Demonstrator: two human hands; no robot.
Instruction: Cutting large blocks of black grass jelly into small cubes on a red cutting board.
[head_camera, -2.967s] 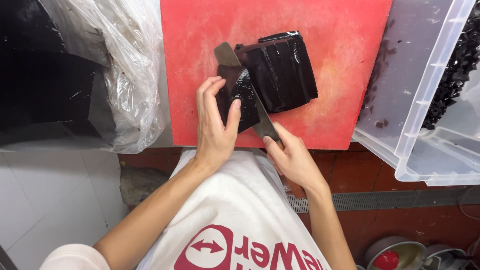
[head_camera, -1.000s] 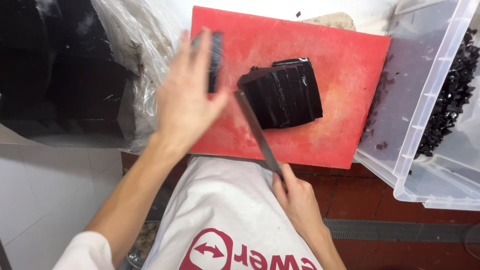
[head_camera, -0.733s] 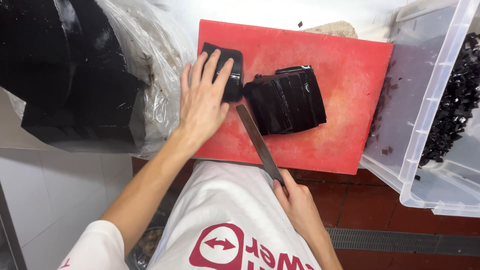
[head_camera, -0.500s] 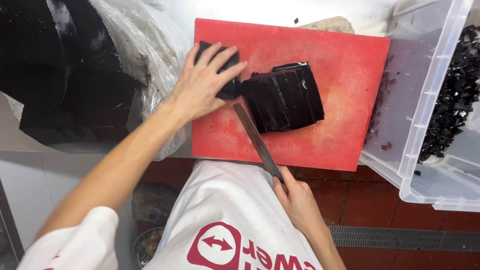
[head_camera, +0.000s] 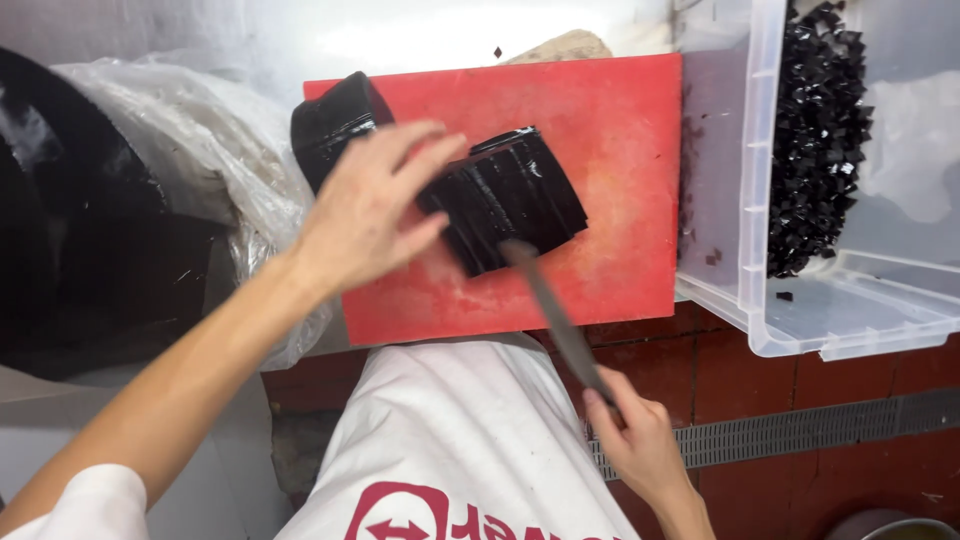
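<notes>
right hand (head_camera: 640, 445) gripping knife (head_camera: 555, 310) handle, blade tip lying at sliced black jelly block (head_camera: 510, 205) | left hand (head_camera: 375, 215) open, fingers spreading over block, having left smaller black slab (head_camera: 335, 120), now sitting at red cutting board (head_camera: 620, 160)'s far-left corner | board's right half standing free beside clear bin (head_camera: 760, 200)

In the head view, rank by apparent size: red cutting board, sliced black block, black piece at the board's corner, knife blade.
1. Red cutting board
2. Sliced black block
3. Black piece and knife blade: look alike in size, and the hand partly hides the piece.
</notes>
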